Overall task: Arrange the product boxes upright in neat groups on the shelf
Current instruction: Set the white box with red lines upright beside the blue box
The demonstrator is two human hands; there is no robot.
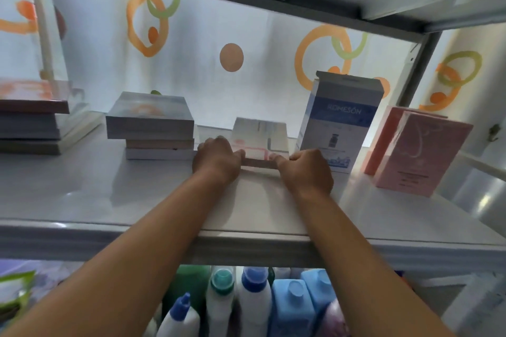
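Product boxes partly sorted. Head view: flat white box (260, 142) mid-shelf (82, 194), gripped at its near corners by left hand (216, 159) and right hand (304, 169), fingers curled. Upright: blue box (339, 123), pink boxes (421, 153). Flat stacks (153, 126) left to stand. Bottles (254, 301) below; nothing obstructing.

1. A grey metal shelf (82, 194) spans the view; its surface is glossy and reflects light.
2. Behind the shelf hangs a translucent white curtain (219, 22) printed with orange and green rings, backlit.
3. Above the shelf runs an upper shelf board (273, 5).
4. Below the shelf stand plastic bottles (254, 306).
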